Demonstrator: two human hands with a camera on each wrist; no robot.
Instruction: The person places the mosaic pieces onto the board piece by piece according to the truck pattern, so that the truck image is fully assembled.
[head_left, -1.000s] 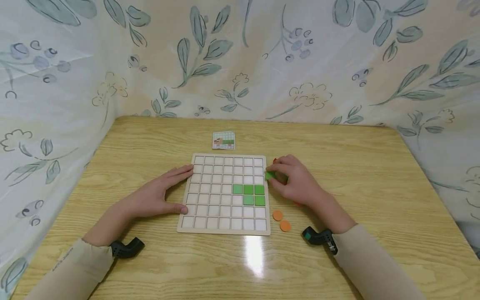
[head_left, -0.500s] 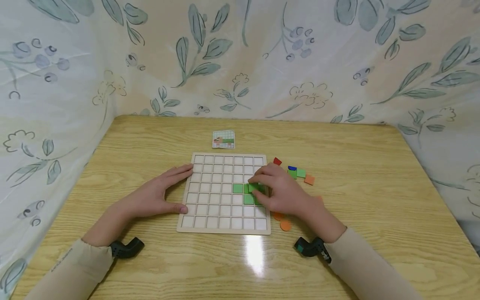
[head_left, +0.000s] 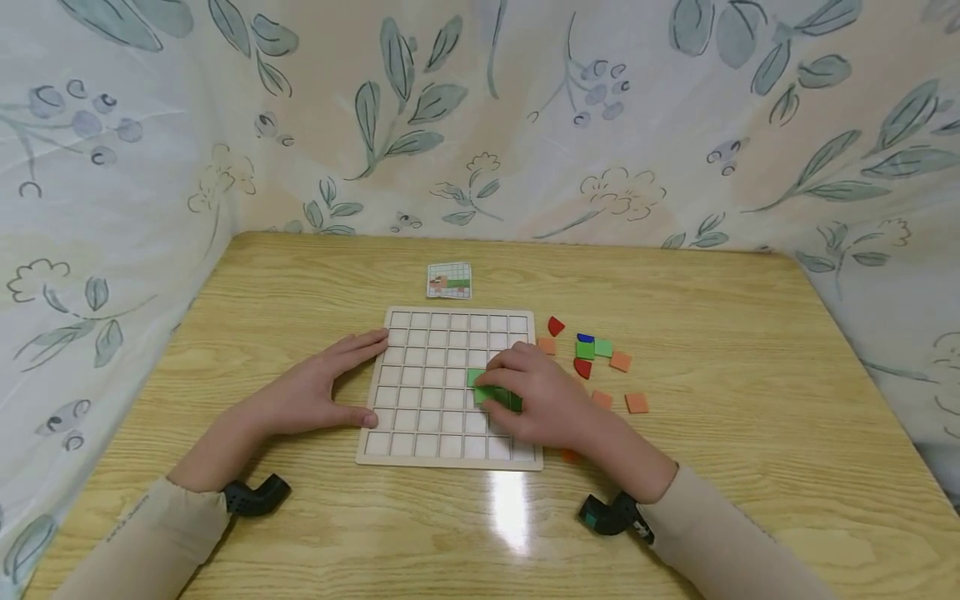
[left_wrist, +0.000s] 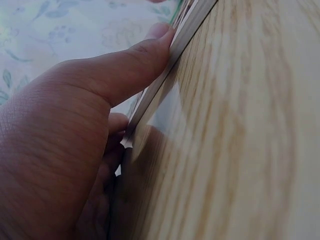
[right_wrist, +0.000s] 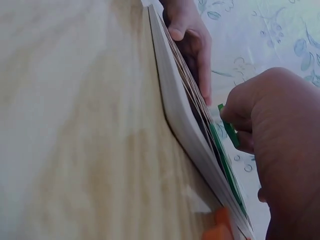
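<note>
The right hand (head_left: 542, 400) lies over the lower right part of the grid board (head_left: 420, 392) in the head view, its fingers curled and pinching a green square tile (head_left: 491, 392) just above the green tiles already seated in the board's cells; the left hand (head_left: 315, 390) rests flat on the table (head_left: 300, 533) against the board's left edge, fingers straight, thumb at the lower part of that edge and fingertips at the upper corner. To the right of the board loose pieces lie scattered on the wood: a red curved piece (head_left: 555, 325), a small green square (head_left: 585, 351) with a blue piece just behind it, several orange squares (head_left: 637, 402), and an orange disc (head_left: 570, 455) half hidden under the right wrist. A small pattern card (head_left: 448, 280) lies beyond the board's far edge, and a leaf-printed cloth (head_left: 480, 117) hangs behind and beside the table. In the left wrist view, the left hand (left_wrist: 65, 150) is seen close, its thumb (left_wrist: 135, 65) stretched straight and pressed along the thin edge of the board (left_wrist: 170, 55), the other fingers tucked under at the same edge and holding nothing. In the right wrist view, the board (right_wrist: 185, 125) is seen edge-on; the right hand (right_wrist: 275, 145) holds the green tile (right_wrist: 229, 131) tilted, just off the board's surface, while the left hand (right_wrist: 192, 40) touches the far edge.
</note>
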